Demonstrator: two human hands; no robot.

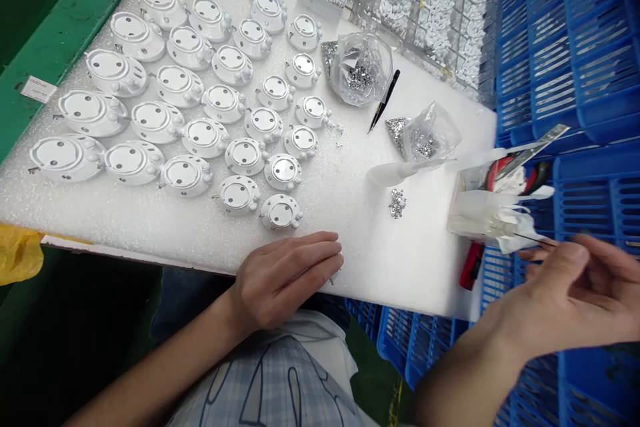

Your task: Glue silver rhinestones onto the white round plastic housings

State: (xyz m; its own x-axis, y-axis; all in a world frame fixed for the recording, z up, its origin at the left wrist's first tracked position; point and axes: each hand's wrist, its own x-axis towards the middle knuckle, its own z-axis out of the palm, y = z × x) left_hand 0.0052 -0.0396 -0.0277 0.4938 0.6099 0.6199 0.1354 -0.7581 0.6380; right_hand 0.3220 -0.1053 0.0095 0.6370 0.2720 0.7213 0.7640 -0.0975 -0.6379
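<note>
The right hand hangs at the right of the frame, over the blue crates, clear of the bench; its fingers pinch together on a thin dark rod, whose long axis runs nearly level, its tip pointing left toward a wrapped cup; the rod is too fine to tell whether it is a pick or closed tweezers.

The small silver pile lies up and to the left of that hand, on the white foam that tops the bench; the right hand is the nearer to it, and the left hand lies farther off, down and to the left of the pile.

The left hand rests at the near edge of the foam, low in the middle of the frame; its fingers lie together, pointing right, and show nothing held, though a tiny glint sits just below their tips.

The nearest white casing sits just above those fingers, at the corner of rows filling the upper left; two plastic bags of silver bits and loose tweezers lie at upper middle.
</note>
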